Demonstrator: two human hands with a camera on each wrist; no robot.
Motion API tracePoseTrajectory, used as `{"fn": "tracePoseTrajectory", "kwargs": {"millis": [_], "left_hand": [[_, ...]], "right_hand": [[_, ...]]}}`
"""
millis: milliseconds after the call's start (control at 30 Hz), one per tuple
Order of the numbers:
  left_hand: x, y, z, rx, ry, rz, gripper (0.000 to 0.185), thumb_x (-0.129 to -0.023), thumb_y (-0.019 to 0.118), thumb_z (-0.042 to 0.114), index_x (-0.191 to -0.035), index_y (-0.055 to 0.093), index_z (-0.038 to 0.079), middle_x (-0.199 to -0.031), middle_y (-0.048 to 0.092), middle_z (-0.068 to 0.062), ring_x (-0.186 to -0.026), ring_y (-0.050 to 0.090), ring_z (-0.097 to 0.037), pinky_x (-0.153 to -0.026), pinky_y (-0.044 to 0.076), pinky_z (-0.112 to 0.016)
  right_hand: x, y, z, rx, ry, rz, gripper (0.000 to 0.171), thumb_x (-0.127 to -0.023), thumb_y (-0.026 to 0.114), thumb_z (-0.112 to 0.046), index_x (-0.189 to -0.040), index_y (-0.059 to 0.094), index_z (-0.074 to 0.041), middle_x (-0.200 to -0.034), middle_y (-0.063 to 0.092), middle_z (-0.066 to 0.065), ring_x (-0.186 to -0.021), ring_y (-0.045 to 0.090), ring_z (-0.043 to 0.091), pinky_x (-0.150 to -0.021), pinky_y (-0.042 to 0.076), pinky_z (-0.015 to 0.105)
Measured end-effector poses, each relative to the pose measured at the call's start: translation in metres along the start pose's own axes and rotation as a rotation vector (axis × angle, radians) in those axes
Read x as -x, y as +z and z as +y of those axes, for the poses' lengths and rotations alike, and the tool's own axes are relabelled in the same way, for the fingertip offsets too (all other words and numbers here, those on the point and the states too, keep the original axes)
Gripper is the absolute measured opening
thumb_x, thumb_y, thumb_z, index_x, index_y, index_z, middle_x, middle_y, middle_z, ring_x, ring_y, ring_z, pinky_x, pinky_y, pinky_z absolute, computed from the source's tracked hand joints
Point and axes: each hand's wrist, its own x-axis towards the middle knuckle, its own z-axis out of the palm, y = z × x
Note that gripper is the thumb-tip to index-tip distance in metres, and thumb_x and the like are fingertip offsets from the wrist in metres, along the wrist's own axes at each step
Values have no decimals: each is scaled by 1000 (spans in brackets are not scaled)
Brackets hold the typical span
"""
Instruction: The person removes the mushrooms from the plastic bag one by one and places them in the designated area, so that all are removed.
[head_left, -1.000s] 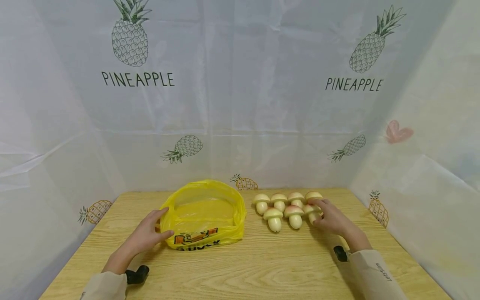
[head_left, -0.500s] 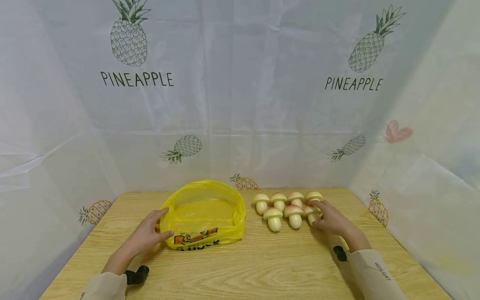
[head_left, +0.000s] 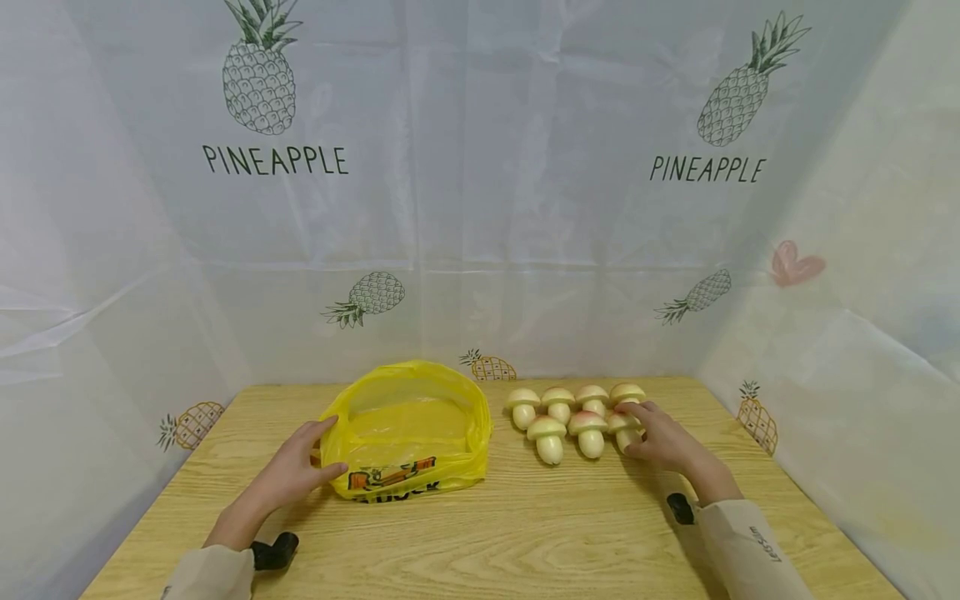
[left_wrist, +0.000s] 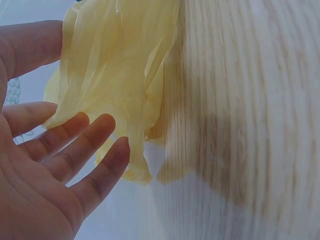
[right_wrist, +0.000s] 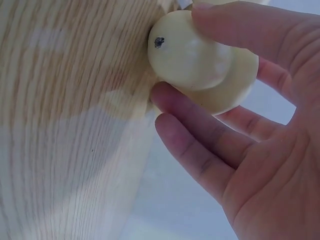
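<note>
Seven mushrooms (head_left: 573,412), seemingly; right hand (head_left: 660,440) pinches one, left hand (head_left: 292,472) spread against one yellow bag (head_left: 408,429).

Left hand (left_wrist: 45,165) at lower left, palm toward camera, fingers (left_wrist: 107,165) straight and spread. Thumb above, fingertips below crumpled edge of yellow plastic bag (left_wrist: 120,65), touching thin film. Bag edge lies on light wooden tabletop (left_wrist: 250,110); shadow on wood beside it.
</note>
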Motion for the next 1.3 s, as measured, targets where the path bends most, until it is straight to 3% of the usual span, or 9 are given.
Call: {"fn": "tracePoseTrajectory", "kwargs": {"millis": [300,600,967,1300], "left_hand": [[0,0,-1,3,5,1,75,-85,74,23,-144,36,-4,-132,46,-23,-109,52,-36,-82,46,-51],[0,0,-2,-5,5,8,76,-84,74,23,-144,36,-4,-132,46,-22,-108,52,-36,-83,46,-52],[0,1,-1,-2,-5,-8,76,-85,74,25,-144,35,-4,-133,45,-23,-105,52,-34,-81,47,-49],[-1,1,-2,-10,-13,1,79,-85,74,25,-146,33,-3,-134,44,-24,-109,52,-37,-84,46,-52]], "right_hand": [[0,0,-1,-22,28,-14,72,-80,75,-14,-142,41,-3,-133,37,30,-91,58,29,-74,47,45],[1,-1,-2,72,43,2,71,-82,74,-23,-143,41,-5,-132,41,29,-103,56,40,-79,46,54],[2,-3,-4,126,59,-1,72,-83,74,-25,-143,41,-6,-133,42,28,-104,56,41,-78,46,57],[7,-16,-11,163,70,16,79,-85,71,-28,-149,30,-9,-137,37,33,-103,57,46,-72,45,59]]}}
